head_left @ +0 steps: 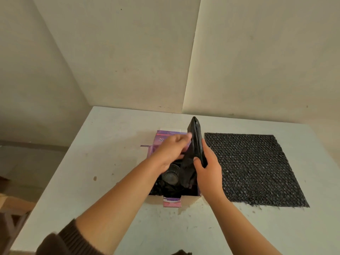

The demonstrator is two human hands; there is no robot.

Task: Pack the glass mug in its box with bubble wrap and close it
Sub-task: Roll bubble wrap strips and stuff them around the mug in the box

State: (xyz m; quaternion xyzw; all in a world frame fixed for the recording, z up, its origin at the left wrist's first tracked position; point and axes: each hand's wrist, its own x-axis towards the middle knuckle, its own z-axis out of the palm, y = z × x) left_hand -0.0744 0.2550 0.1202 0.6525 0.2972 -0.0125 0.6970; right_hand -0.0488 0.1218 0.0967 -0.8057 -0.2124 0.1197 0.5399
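Tucking a folded bubble wrap piece [196, 144], gripped by our right hand [207, 168] and steadied by our left hand's [171, 151] fingers, beside the mug [171, 174] in the box [161, 138], we judge pushing it down comes next.

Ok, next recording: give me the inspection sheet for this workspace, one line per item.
Surface: white table, scuffed, with small dark marks.
Job's things: purple box open; glass mug lying inside on black bubble wrap; folded black wrap piece held upright over the box's right side; flat black bubble wrap sheet on the table right of the box.
Clutter: nothing seen.
Grips: left hand reaches over the box, fingertips at the folded piece, grip unclear; right hand holds the folded piece, thumb against it.
Cables: nothing seen.
Surroundings: plain beige walls meeting in a corner; wooden furniture at the lower left.
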